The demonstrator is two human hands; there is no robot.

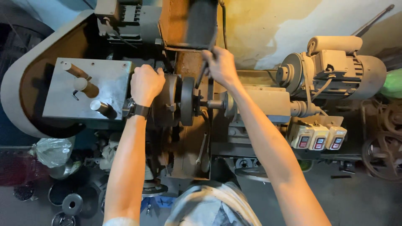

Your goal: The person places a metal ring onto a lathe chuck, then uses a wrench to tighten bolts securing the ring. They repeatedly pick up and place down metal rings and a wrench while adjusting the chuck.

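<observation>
My left hand (pixel 146 83) is closed in a fist against the round grey chuck (pixel 169 100) of a small lathe; what it grips is hidden by the hand itself. A dark disc (pixel 187 101) sits on the spindle just right of the chuck. My right hand (pixel 221 65) grips a thin dark tool handle (pixel 202 75) that slants down toward the disc. A short shaft (pixel 213 104) runs from the disc to the beige tailstock block (pixel 268 102).
A grey plate with three pegs (pixel 86 88) lies left of the chuck. An electric motor (pixel 335 69) stands at the right, with three switch boxes (pixel 319 137) below it. Pulleys (pixel 383 152) lie on the right, metal discs and a plastic bag (pixel 53 150) on the floor.
</observation>
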